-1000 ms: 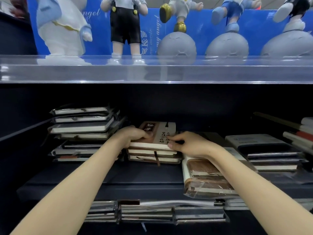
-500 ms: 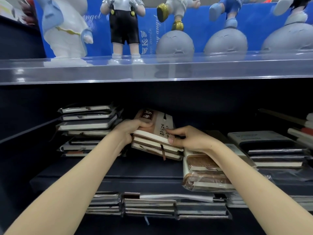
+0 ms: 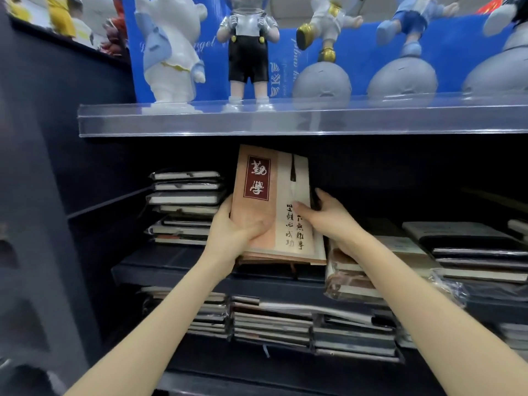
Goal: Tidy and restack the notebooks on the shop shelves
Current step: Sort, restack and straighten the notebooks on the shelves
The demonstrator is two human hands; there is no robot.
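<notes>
A small stack of tan notebooks (image 3: 274, 195), the top cover showing a dark red label and calligraphy, is tipped up steeply at the middle of the dark shelf (image 3: 177, 267). My left hand (image 3: 237, 232) grips its lower left edge, thumb across the cover. My right hand (image 3: 328, 215) holds the right edge, thumb on the cover and fingers behind. A stack of dark notebooks (image 3: 185, 207) lies to the left. Brown wrapped notebooks (image 3: 351, 275) lie to the right, under my right forearm.
More dark notebooks (image 3: 474, 252) are stacked at the right. Several piles (image 3: 285, 324) fill the shelf below. A clear acrylic shelf (image 3: 285, 118) with figurines (image 3: 248, 52) hangs close above the lifted stack. A dark side panel (image 3: 43, 195) closes off the left.
The tan stack, lying flat a second ago, has been lifted and tilted up until its cover faces me. Both hands rose with it. The camera moved closer and shifted right.
</notes>
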